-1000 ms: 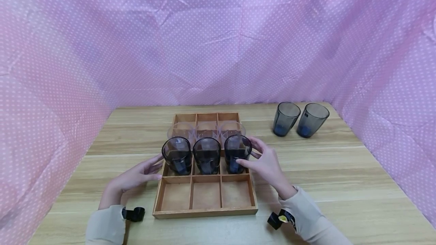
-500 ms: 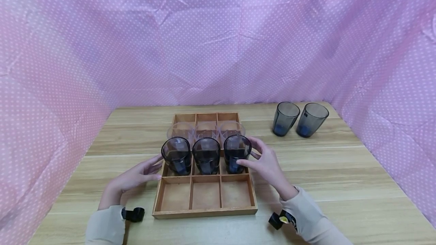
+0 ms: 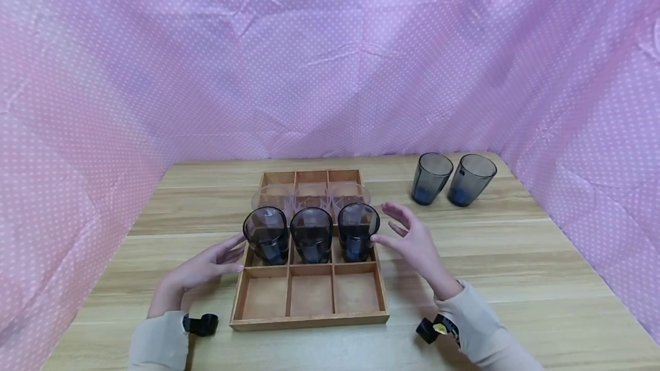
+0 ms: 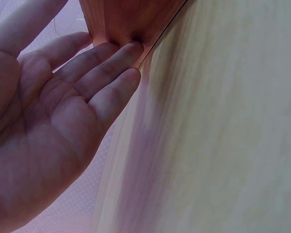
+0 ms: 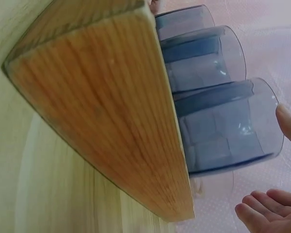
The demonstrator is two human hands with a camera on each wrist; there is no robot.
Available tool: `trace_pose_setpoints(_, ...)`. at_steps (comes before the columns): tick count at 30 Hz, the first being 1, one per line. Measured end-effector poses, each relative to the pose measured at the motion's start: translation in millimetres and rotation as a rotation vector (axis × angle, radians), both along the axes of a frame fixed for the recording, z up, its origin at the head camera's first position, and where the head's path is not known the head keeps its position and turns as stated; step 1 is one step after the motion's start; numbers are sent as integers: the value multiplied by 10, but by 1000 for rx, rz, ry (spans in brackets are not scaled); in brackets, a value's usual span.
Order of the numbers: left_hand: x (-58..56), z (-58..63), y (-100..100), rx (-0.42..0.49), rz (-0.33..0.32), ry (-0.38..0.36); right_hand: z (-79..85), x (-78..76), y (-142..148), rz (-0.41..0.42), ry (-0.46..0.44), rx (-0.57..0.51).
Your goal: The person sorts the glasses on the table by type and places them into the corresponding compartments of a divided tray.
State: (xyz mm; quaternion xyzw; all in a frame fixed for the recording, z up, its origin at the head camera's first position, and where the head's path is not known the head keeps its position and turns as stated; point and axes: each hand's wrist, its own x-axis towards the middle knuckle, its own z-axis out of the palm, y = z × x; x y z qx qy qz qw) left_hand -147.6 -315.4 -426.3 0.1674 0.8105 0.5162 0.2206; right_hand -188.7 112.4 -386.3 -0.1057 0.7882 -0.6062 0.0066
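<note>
A wooden divided tray (image 3: 309, 322) lies on the table. Across its middle row stand three dark glasses: a left glass (image 3: 266, 235), a centre glass (image 3: 311, 235) and a right glass (image 3: 357, 231). Behind them is a row of clear glasses (image 3: 311, 196), partly hidden by the dark ones. My left hand (image 3: 206, 265) rests its straight fingertips against the tray's left side; the left wrist view shows them at the wooden wall (image 4: 131, 19). Beside the right glass my right hand (image 3: 412, 245) is spread, its thumb near the glass wall and its other fingers apart from it.
Two more dark glasses, one (image 3: 432, 179) beside the other (image 3: 471, 181), stand upright at the back right of the table (image 3: 515, 279). A pink dotted cloth (image 3: 330, 62) hangs behind and along both sides.
My right hand has let go of the right dark glass and drawn back to the right, fingers spreading. The glass stays in its compartment. My left hand has stayed at the tray's side.
</note>
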Motion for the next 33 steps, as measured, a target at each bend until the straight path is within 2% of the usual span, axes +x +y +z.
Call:
trace_pose_setpoints(18, -4, -4, 4, 29, -2, -11, 92, -146, 352, -81, 41, 104)
trace_pose_setpoints(33, -10, -21, -9, 34, -3, -14, 204, -384, 677, -228, 90, 175)
